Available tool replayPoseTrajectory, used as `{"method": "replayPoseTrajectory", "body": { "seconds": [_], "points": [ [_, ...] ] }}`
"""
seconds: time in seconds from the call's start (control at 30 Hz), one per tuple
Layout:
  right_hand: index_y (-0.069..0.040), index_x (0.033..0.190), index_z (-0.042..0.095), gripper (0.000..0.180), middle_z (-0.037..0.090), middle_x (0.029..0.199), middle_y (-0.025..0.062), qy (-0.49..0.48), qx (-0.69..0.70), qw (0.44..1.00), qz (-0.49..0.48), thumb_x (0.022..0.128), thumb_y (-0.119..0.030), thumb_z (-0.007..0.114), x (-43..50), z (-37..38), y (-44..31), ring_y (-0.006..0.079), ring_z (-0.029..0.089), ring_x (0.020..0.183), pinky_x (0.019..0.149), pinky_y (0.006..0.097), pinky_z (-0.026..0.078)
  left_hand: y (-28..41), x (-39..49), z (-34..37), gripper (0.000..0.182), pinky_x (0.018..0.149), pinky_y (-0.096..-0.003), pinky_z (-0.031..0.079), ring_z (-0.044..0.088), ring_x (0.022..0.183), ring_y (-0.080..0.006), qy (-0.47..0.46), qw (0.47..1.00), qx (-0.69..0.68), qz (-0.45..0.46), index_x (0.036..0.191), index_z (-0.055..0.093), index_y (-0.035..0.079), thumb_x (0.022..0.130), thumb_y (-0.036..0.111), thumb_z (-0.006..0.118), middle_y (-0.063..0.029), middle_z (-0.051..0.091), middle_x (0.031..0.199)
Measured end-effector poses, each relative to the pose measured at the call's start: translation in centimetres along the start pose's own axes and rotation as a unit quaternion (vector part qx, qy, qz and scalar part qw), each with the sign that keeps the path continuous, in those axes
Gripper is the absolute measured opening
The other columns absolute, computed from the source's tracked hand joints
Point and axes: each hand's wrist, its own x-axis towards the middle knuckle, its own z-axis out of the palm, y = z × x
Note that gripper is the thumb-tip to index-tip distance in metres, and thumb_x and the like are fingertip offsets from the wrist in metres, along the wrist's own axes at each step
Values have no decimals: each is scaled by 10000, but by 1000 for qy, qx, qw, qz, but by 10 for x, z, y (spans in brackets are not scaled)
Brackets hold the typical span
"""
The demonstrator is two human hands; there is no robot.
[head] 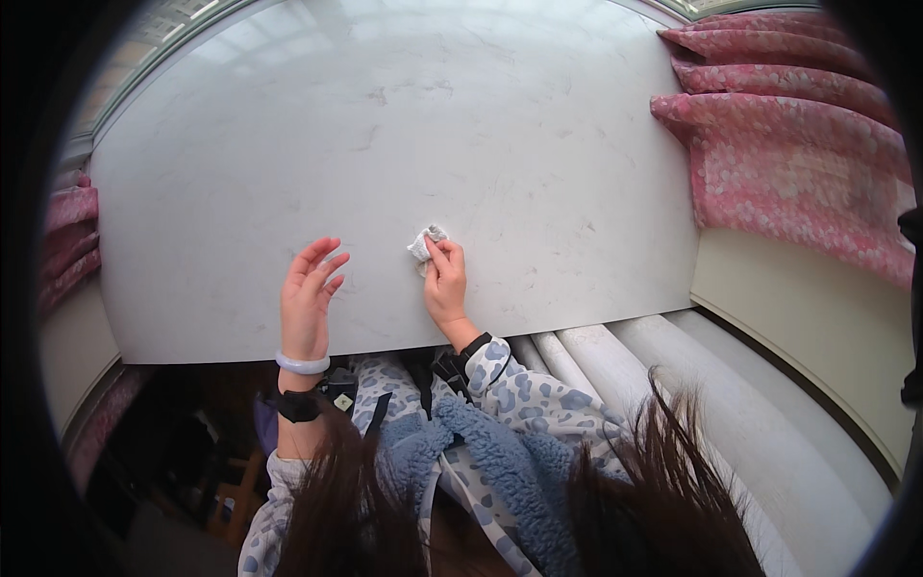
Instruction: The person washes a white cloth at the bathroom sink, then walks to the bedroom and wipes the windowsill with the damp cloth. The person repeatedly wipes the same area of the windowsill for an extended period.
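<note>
My right hand (pixel 445 283) pinches a small crumpled white cloth (pixel 427 244) between thumb and fingers. The cloth is bunched up, with a greyish patch at its top, and is held over the white marbled sill top (pixel 505 173); whether it touches the surface I cannot tell. To its left, my left hand (pixel 308 296) is raised with fingers apart and slightly curled, holding nothing. A pale bangle (pixel 302 363) and a black band (pixel 298 406) circle the left wrist. Another black band (pixel 476 345) is on the right wrist.
Pink floral curtains hang at the right (pixel 793 159) and left (pixel 72 231) ends of the sill. A window frame (pixel 119 108) runs along the far edge. Below the front edge at right are white radiator-like columns (pixel 649 360). Dark furniture (pixel 166 440) stands lower left.
</note>
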Motion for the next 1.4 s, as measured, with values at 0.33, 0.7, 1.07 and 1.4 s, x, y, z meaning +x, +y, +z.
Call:
{"method": "replayPoseTrajectory", "body": {
  "seconds": [0.33,0.7,1.07,1.4],
  "points": [
    [-43,1028,682,246,509,1026,71,120,-95,988,21,850,-17,513,159,-81,35,191,543,854,730,285,468,-3,-3,-35,322,874,-270,410,545,1097,-163,15,1000,-16,7,1221,498,31,913,125,515,-83,540,1242],
    [-13,1077,654,253,502,1060,49,51,132,989,49,878,-1,499,85,-48,20,115,529,808,698,241,452,-2,-19,-61,311,882,-277,406,545,1092,-164,20,999,-27,27,1215,500,34,916,121,507,-81,543,1236],
    [-113,981,706,305,545,957,73,-133,-108,976,-133,752,26,559,42,5,-1,245,530,915,797,339,464,-15,-26,-78,344,886,-269,395,529,1123,-169,36,999,-19,1,1249,488,43,912,108,479,-78,527,1264],
    [11,1063,656,264,546,1072,73,149,124,967,165,860,-38,494,142,-111,51,130,542,897,756,261,453,-17,-31,-80,295,873,-279,402,550,1080,-158,29,999,-24,8,1198,512,53,911,118,509,-71,550,1231]
  ]
}}
